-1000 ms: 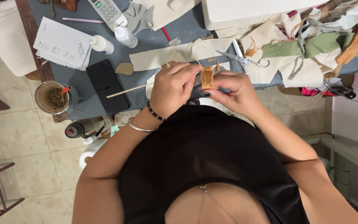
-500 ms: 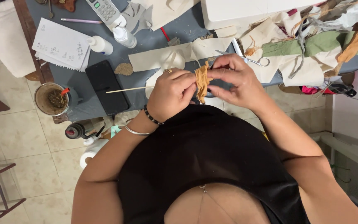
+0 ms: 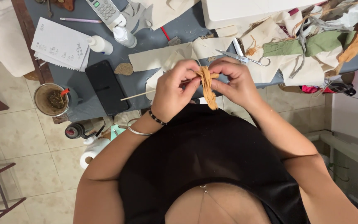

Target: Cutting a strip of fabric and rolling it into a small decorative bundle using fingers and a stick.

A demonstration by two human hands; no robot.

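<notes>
Both hands raised over the near edge of the grey tabletop (image 3: 179, 31), working one piece between them. Left hand (image 3: 172, 93) — fingers closed, pinching the upper end of a crumpled strip of mustard-orange fabric (image 3: 207, 87). Right hand (image 3: 237, 81) — fingers curled shut on the same strip from the other side. Lower end of the strip hangs free toward the black top. Judged light, soft, limp; best held by a pinch at the bunched top. Thin wooden stick (image 3: 135, 95) lies on the tabletop beside the left hand; steel scissors (image 3: 245, 58) farther back.
</notes>
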